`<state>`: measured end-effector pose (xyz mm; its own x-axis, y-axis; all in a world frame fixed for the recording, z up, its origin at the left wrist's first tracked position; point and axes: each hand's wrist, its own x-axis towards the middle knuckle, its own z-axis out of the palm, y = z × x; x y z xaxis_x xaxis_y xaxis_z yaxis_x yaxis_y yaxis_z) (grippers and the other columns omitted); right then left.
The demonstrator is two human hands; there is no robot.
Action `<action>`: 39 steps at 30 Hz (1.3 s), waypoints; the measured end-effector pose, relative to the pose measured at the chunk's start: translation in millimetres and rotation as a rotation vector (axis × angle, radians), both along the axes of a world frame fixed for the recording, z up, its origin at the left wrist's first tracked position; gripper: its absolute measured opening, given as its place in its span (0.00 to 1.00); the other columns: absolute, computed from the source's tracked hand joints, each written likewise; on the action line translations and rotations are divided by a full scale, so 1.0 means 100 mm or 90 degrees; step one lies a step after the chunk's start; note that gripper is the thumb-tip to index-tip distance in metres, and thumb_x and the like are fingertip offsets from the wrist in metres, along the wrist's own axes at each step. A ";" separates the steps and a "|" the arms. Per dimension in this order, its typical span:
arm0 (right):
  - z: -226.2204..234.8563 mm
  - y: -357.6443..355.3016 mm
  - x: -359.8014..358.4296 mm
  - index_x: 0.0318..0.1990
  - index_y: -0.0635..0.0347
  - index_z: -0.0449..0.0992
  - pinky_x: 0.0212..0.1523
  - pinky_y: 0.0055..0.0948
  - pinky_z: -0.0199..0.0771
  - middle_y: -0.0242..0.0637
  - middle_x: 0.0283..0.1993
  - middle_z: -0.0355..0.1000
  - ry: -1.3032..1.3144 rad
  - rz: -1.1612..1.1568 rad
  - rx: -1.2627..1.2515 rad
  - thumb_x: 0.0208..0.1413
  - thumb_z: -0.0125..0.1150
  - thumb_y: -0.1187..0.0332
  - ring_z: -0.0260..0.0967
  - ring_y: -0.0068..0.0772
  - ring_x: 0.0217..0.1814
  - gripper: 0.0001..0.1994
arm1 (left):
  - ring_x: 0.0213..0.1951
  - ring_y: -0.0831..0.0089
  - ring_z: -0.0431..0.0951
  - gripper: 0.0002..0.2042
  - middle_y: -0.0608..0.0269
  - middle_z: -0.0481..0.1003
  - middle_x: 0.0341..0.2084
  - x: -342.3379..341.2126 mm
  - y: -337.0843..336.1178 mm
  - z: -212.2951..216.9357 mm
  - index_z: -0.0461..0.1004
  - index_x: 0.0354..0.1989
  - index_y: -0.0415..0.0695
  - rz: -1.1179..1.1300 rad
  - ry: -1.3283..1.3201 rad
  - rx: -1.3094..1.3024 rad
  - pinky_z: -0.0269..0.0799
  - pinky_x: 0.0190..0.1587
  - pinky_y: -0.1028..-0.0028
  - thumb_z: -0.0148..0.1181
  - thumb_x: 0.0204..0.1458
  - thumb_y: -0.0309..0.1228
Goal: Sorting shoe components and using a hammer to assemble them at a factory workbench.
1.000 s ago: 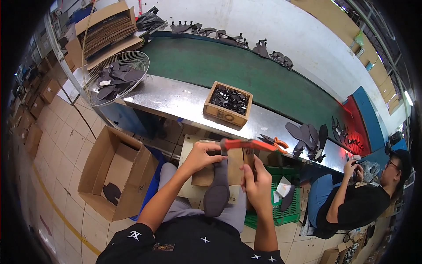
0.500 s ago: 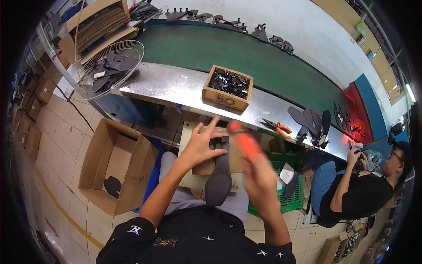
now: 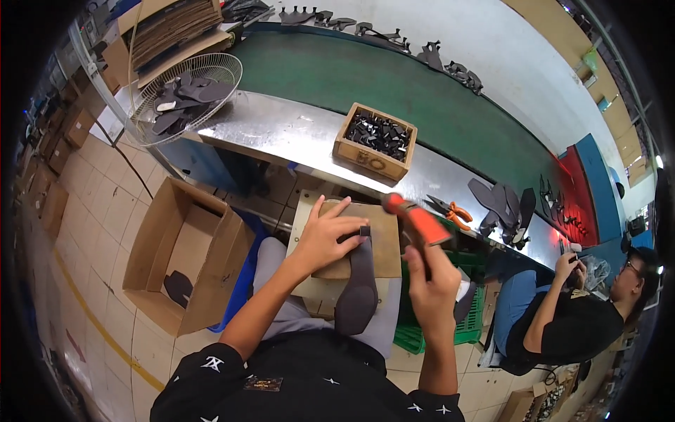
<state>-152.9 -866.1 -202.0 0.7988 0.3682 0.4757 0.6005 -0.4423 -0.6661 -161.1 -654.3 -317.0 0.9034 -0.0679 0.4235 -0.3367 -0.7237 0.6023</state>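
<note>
A dark grey shoe sole (image 3: 356, 302) with a heel lies lengthwise on a brown pad (image 3: 387, 243) over the pale work block at my lap. At its far, heel end sits a small black heel tip (image 3: 365, 231). My left hand (image 3: 327, 239) pinches that end between thumb and forefinger, its other fingers stretched over the pad. Raised to the right of the sole, my right hand (image 3: 434, 278) is closed round an orange-red hammer (image 3: 427, 224). The hammer is apart from the heel tip.
Ahead, a metal ledge (image 3: 281, 126) bears a wooden box (image 3: 373, 163) of small black pieces, orange-handled pliers (image 3: 453, 212) and several soles (image 3: 500, 204). A wire basket (image 3: 235, 77) stands far left, a cardboard box (image 3: 151, 246) left, a green crate (image 3: 411, 337) right. A co-worker (image 3: 576, 309) sits far right.
The hammer, blurred before, has moved slightly right and shows sharply now. My left fingers have drawn in closer to the heel tip. The whole view has shifted a little.
</note>
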 end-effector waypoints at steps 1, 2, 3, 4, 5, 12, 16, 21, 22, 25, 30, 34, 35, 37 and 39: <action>0.01 0.00 0.05 0.46 0.68 0.75 0.30 0.27 0.69 0.43 0.29 0.72 -0.015 -0.006 0.009 0.56 0.59 0.76 0.69 0.30 0.27 0.11 | 0.57 0.61 0.70 0.16 0.61 0.78 0.45 -0.04 0.00 0.02 0.76 0.47 0.46 -0.052 -0.029 -0.013 0.52 0.63 0.53 0.63 0.49 0.35; 0.02 0.01 0.12 0.46 0.68 0.75 0.30 0.27 0.69 0.43 0.28 0.72 -0.027 -0.007 0.018 0.56 0.59 0.76 0.69 0.31 0.26 0.11 | 0.52 0.60 0.75 0.12 0.59 0.79 0.42 -0.12 0.00 0.03 0.78 0.43 0.43 -0.099 -0.056 -0.028 0.61 0.60 0.56 0.62 0.51 0.31; 0.01 -0.01 0.20 0.56 0.66 0.71 0.29 0.29 0.70 0.45 0.33 0.72 -0.067 0.024 -0.046 0.55 0.59 0.79 0.70 0.38 0.29 0.19 | 0.39 0.63 0.77 0.09 0.56 0.77 0.33 -0.21 -0.03 0.18 0.79 0.40 0.40 -0.175 -0.007 -0.087 0.69 0.45 0.65 0.61 0.52 0.28; -0.12 0.00 0.29 0.58 0.63 0.70 0.29 0.30 0.70 0.42 0.32 0.71 -0.125 0.064 -0.064 0.54 0.60 0.77 0.71 0.39 0.29 0.22 | 0.39 0.63 0.77 0.09 0.56 0.77 0.33 -0.34 -0.07 0.34 0.79 0.40 0.40 -0.182 -0.004 -0.091 0.69 0.45 0.65 0.61 0.52 0.28; -0.23 -0.01 0.33 0.58 0.62 0.70 0.28 0.31 0.70 0.40 0.31 0.71 -0.169 0.087 -0.158 0.54 0.60 0.76 0.71 0.39 0.30 0.22 | 0.36 0.66 0.76 0.08 0.56 0.76 0.30 -0.51 -0.14 0.54 0.79 0.38 0.39 -0.233 0.109 -0.201 0.68 0.41 0.67 0.61 0.53 0.28; -0.37 -0.03 0.10 0.54 0.61 0.72 0.49 0.36 0.71 0.42 0.46 0.72 0.016 0.354 -0.172 0.54 0.62 0.58 0.72 0.37 0.48 0.23 | 0.28 0.72 0.67 0.14 0.58 0.67 0.23 -1.13 -0.36 1.02 0.67 0.29 0.34 -0.245 0.405 -0.605 0.61 0.31 0.71 0.56 0.58 0.34; -0.40 -0.11 -0.48 0.48 0.65 0.73 0.58 0.41 0.66 0.47 0.49 0.69 0.650 0.510 0.436 0.58 0.56 0.48 0.67 0.44 0.55 0.25 | 0.44 0.73 0.71 0.15 0.62 0.72 0.35 -1.17 -0.41 1.13 0.70 0.40 0.35 -0.372 0.537 -0.722 0.64 0.50 0.74 0.47 0.64 0.38; -0.34 0.00 -0.76 0.31 0.57 0.71 0.56 0.51 0.65 0.39 0.36 0.70 0.632 0.432 0.499 0.56 0.51 0.38 0.70 0.44 0.45 0.27 | 0.50 0.72 0.70 0.19 0.59 0.71 0.42 -1.23 -0.53 1.03 0.69 0.48 0.33 -0.533 0.569 -0.809 0.62 0.57 0.71 0.42 0.66 0.39; -0.35 -0.01 -0.79 0.31 0.57 0.71 0.56 0.51 0.65 0.39 0.36 0.70 0.642 0.423 0.499 0.56 0.51 0.38 0.70 0.44 0.45 0.27 | 0.50 0.72 0.70 0.19 0.59 0.71 0.42 -1.25 -0.54 1.05 0.69 0.48 0.33 -0.532 0.577 -0.819 0.62 0.57 0.71 0.42 0.66 0.39; -0.36 -0.04 -0.82 0.30 0.58 0.71 0.57 0.50 0.63 0.35 0.34 0.70 0.589 0.439 0.498 0.56 0.52 0.37 0.70 0.43 0.44 0.28 | 0.50 0.71 0.70 0.19 0.58 0.71 0.42 -1.28 -0.56 1.10 0.69 0.48 0.33 -0.502 0.649 -0.843 0.62 0.56 0.71 0.43 0.66 0.40; -0.31 -0.10 -0.81 0.28 0.60 0.74 0.56 0.49 0.60 0.36 0.33 0.71 0.612 0.459 0.531 0.60 0.54 0.45 0.70 0.42 0.43 0.24 | 0.49 0.69 0.70 0.17 0.56 0.71 0.41 -1.32 -0.61 1.04 0.70 0.45 0.32 -0.526 0.608 -0.772 0.63 0.55 0.71 0.44 0.66 0.37; -0.38 -0.10 -0.75 0.29 0.62 0.77 0.58 0.49 0.55 0.38 0.34 0.74 0.588 0.577 0.574 0.61 0.55 0.52 0.71 0.44 0.44 0.21 | 0.48 0.66 0.70 0.14 0.56 0.70 0.40 -1.38 -0.68 0.94 0.70 0.44 0.34 -0.568 0.520 -0.769 0.64 0.53 0.70 0.46 0.65 0.35; -0.42 -0.10 -0.73 0.29 0.62 0.77 0.58 0.49 0.55 0.38 0.34 0.74 0.568 0.610 0.586 0.62 0.54 0.53 0.71 0.44 0.44 0.20 | 0.48 0.68 0.70 0.14 0.56 0.70 0.40 -1.38 -0.67 0.94 0.70 0.44 0.34 -0.568 0.508 -0.748 0.64 0.53 0.70 0.46 0.65 0.35; -0.45 -0.11 -0.75 0.29 0.63 0.77 0.58 0.49 0.55 0.38 0.34 0.74 0.547 0.641 0.602 0.62 0.54 0.53 0.71 0.44 0.44 0.20 | 0.49 0.69 0.70 0.14 0.57 0.70 0.40 -1.39 -0.67 0.96 0.70 0.45 0.34 -0.568 0.499 -0.726 0.64 0.53 0.71 0.47 0.65 0.35; -0.43 -0.13 -0.76 0.30 0.62 0.76 0.59 0.48 0.55 0.37 0.35 0.73 0.541 0.618 0.595 0.62 0.54 0.51 0.71 0.43 0.44 0.21 | 0.49 0.72 0.69 0.14 0.59 0.70 0.41 -1.37 -0.65 1.04 0.69 0.46 0.35 -0.561 0.660 -0.825 0.63 0.54 0.72 0.46 0.65 0.35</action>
<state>-228.6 -879.3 -245.0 0.5838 0.7207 0.3738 -0.2731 0.6079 -0.7455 -298.0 -718.9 -213.5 0.6902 -0.7228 -0.0332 0.4996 0.4429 0.7445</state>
